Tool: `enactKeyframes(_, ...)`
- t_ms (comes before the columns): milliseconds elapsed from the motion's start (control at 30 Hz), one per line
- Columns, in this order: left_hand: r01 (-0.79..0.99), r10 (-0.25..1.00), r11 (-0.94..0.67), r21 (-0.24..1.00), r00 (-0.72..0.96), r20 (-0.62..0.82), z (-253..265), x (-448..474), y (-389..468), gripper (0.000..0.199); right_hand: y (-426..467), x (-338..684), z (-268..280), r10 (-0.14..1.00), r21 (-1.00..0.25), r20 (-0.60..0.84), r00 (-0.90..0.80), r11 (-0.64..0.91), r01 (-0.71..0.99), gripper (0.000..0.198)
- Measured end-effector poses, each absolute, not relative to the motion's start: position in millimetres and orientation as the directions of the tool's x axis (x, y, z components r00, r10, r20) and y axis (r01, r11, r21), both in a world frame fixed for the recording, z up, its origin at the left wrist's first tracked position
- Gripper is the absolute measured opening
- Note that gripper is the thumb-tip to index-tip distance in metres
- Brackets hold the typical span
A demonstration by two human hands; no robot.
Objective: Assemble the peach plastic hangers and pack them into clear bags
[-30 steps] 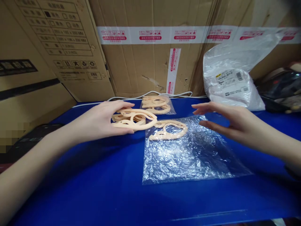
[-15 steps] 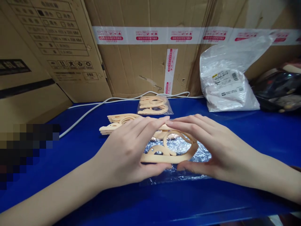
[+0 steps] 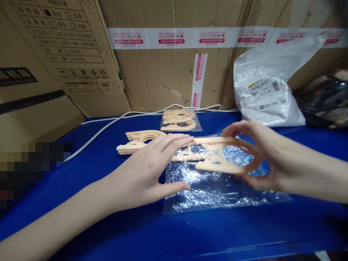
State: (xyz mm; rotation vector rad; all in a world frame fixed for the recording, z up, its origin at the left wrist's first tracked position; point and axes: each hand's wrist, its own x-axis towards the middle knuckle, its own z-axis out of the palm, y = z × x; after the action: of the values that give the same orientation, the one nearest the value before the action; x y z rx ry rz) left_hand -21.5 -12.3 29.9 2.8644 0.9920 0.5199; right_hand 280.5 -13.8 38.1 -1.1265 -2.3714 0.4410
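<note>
My right hand [image 3: 272, 163] grips the curved right end of a beige folded hanger [image 3: 220, 168], thumb below and fingers above, holding it over a clear plastic bag [image 3: 195, 195]. My left hand [image 3: 146, 174] is open, thumb and fingers apart, its fingertips by the upper left end of that hanger; whether they touch it I cannot tell. Behind the held piece, another beige hanger [image 3: 185, 156] is partly hidden. A stack of the same hangers [image 3: 130, 148] lies just beyond my left hand, partly covered by it.
A packed clear bag of hangers [image 3: 179, 121] lies at the back of the blue table [image 3: 136, 232]. White cable [image 3: 103, 134] runs along the rear. Cardboard boxes [image 3: 163, 72] wall off the back and left. A white plastic parcel bag [image 3: 269, 98] stands back right.
My right hand has moved right with the hanger, away from my left hand. My left hand has let go of its left end. More of the clear bag and the piece behind now shows.
</note>
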Motion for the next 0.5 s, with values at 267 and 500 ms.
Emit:
enactKeyframes(267,0.665,0.676,-0.716,0.214,0.737,-0.027,41,-44,-6,0.071,16,365,59,0.897,-0.031,0.226,-0.38,0.396,0.918,0.053)
enactKeyframes(500,0.675,0.683,-0.703,0.222,0.728,-0.052,40,-41,-6,0.073,7,367,37,0.911,-0.4,0.03,-0.412,0.389,0.83,0.059)
